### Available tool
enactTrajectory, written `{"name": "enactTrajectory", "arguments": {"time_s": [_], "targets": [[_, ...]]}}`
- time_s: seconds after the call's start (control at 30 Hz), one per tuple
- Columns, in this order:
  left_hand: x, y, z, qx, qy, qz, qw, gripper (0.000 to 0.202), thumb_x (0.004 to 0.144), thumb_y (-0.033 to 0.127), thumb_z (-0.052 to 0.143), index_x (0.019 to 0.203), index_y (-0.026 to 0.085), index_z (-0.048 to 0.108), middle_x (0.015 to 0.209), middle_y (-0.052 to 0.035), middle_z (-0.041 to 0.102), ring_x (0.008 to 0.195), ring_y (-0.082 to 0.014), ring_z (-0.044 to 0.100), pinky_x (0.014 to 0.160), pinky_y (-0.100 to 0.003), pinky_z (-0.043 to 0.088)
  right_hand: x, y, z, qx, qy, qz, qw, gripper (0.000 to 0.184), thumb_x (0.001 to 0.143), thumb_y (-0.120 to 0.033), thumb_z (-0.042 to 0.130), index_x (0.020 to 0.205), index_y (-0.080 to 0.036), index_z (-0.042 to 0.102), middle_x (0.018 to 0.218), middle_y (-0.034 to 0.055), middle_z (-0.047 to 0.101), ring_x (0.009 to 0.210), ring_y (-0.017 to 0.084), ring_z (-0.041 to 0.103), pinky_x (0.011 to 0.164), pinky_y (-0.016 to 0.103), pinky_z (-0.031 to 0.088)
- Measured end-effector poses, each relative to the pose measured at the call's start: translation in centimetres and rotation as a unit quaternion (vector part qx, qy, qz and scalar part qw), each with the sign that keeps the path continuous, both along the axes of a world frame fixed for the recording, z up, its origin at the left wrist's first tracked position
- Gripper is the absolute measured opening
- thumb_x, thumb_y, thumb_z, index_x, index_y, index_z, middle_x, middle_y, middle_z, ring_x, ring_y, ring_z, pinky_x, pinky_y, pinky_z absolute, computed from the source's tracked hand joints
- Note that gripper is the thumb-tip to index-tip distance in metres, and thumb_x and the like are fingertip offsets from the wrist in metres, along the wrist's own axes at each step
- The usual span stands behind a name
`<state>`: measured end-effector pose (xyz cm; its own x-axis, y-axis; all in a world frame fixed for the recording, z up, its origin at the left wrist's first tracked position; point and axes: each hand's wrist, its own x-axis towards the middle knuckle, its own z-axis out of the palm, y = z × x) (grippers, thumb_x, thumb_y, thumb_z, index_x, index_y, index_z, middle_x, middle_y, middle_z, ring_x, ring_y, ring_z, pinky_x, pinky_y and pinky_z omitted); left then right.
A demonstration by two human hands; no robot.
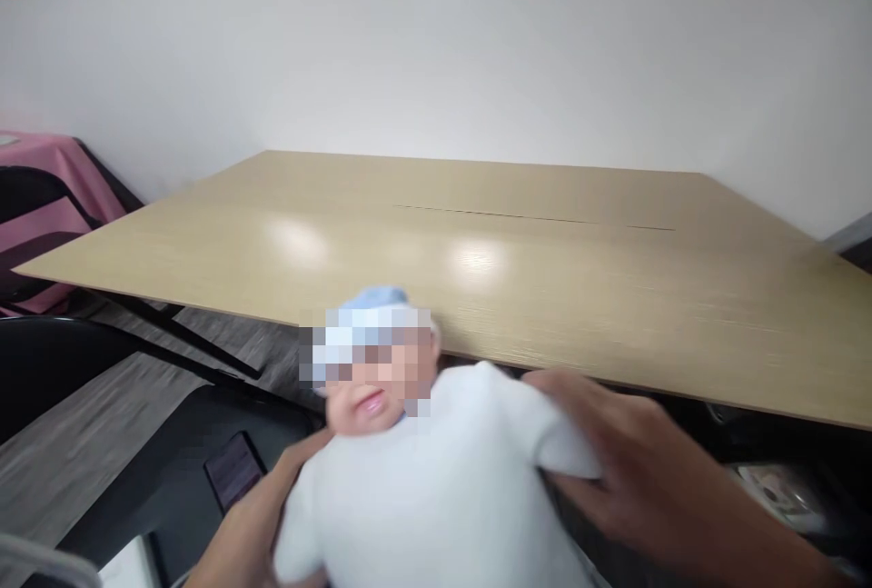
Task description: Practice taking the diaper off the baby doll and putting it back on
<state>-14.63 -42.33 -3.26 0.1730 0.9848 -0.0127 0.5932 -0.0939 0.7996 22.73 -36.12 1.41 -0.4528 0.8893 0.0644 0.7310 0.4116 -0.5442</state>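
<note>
A baby doll (436, 488) in a white top and a light blue cap faces up towards me, its head near the table's front edge. My left hand (262, 502) grips it at the side of its shoulder and arm, partly hidden behind the white sleeve. On the other side my right hand (613, 443) is closed around the doll's other arm and sleeve, slightly blurred. Below the frame, the doll's lower body is out of sight.
A wooden-topped table (545, 297) stretches ahead to a white partition (436, 70). At the left, a phone (235, 470) lies on a black chair seat (163, 470), with a white object (129, 565) nearby. Beyond are a pink cloth (47, 161) and another black chair (61, 370).
</note>
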Motion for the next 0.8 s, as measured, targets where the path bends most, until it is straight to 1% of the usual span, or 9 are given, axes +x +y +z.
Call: {"name": "enactTrajectory", "arguments": {"time_s": [0.07,0.13,0.2,0.27,0.33,0.43,0.57,0.7,0.8], "targets": [[0.8,3.2,-0.2,0.02,0.013,-0.015,1.0,0.073,0.086,0.041,0.089,0.154,0.048,0.062,0.149,0.0001,0.075,0.127,-0.0374,0.075,0.095,-0.046,0.067,2.5,0.5,0.7,0.028,-0.013,-0.078,0.997,0.029,0.088,-0.035,0.069,0.117,-0.036,0.071,0.103,0.0051,0.083,0.088,0.032,0.079,0.07,0.039,0.055],[2.1,7.5,0.2,0.048,0.027,-0.051,0.997,0.08,0.086,0.037,0.084,0.161,0.04,0.056,0.15,-0.0037,0.075,0.128,-0.0376,0.076,0.101,-0.046,0.064,4.2,1.9,0.9,0.057,-0.042,-0.141,0.987,0.018,0.09,-0.042,0.067,0.106,-0.035,0.071,0.095,0.0053,0.082,0.081,0.032,0.078,0.065,0.039,0.052],[3.5,12.0,1.1,0.073,0.032,-0.096,0.992,0.073,0.09,0.036,0.077,0.16,0.03,0.057,0.148,-0.0082,0.077,0.126,-0.036,0.077,0.102,-0.043,0.061,5.3,3.8,0.6,0.072,-0.073,-0.183,0.978,0.018,0.092,-0.05,0.065,0.097,-0.033,0.068,0.09,0.0056,0.081,0.077,0.032,0.076,0.061,0.039,0.049],[4.6,15.9,2.2,0.084,0.036,-0.134,0.987,0.063,0.091,0.036,0.074,0.152,0.024,0.064,0.142,-0.0091,0.079,0.122,-0.0338,0.077,0.097,-0.039,0.06,6.1,5.5,-0.1,0.069,-0.089,-0.211,0.971,0.027,0.092,-0.059,0.066,0.092,-0.032,0.067,0.088,0.0065,0.081,0.075,0.032,0.075,0.059,0.039,0.047],[5.0,18.9,3.0,0.09,0.063,-0.155,0.982,0.055,0.09,0.035,0.073,0.143,0.022,0.069,0.133,-0.0085,0.082,0.113,-0.0318,0.079,0.089,-0.036,0.057,6.8,7.0,-1.2,0.066,-0.086,-0.222,0.969,0.033,0.094,-0.064,0.065,0.091,-0.031,0.066,0.089,0.0078,0.081,0.076,0.033,0.075,0.06,0.04,0.048],[5.0,21.9,3.3,0.096,0.122,-0.162,0.974,0.047,0.091,0.038,0.073,0.135,0.021,0.072,0.12,-0.0066,0.085,0.101,-0.0294,0.079,0.079,-0.033,0.052,7.6,8.6,-3.3,0.087,-0.066,-0.214,0.971,0.034,0.099,-0.063,0.059,0.101,-0.031,0.071,0.1,0.0101,0.082,0.084,0.036,0.077,0.065,0.042,0.05],[4.7,25.0,2.5,0.097,0.181,-0.164,0.965,0.043,0.094,0.046,0.071,0.13,0.022,0.073,0.114,-0.0063,0.085,0.096,-0.0292,0.078,0.075,-0.033,0.048,8.0,10.9,-5.4,0.109,-0.068,-0.213,0.969,0.037,0.101,-0.06,0.058,0.119,-0.032,0.076,0.116,0.0092,0.084,0.096,0.036,0.079,0.066,0.041,0.051],[4.7,28.7,1.5,0.104,0.218,-0.154,0.958,0.04,0.097,0.054,0.067,0.121,0.022,0.071,0.108,-0.0079,0.084,0.091,-0.0293,0.076,0.072,-0.033,0.044,8.1,14.4,-5.8,0.095,-0.071,-0.223,0.968,0.042,0.105,-0.058,0.054,0.131,-0.033,0.076,0.126,0.0073,0.084,0.105,0.035,0.079,0.075,0.041,0.054],[5.0,32.0,0.9,0.125,0.248,-0.131,0.952,0.042,0.1,0.061,0.064,0.112,0.021,0.068,0.104,-0.0092,0.082,0.088,-0.0293,0.074,0.07,-0.033,0.04,8.1,18.0,-5.7,0.101,-0.074,-0.226,0.966,0.042,0.105,-0.058,0.056,0.13,-0.031,0.077,0.125,0.007,0.085,0.107,0.036,0.078,0.08,0.042,0.054]]}}
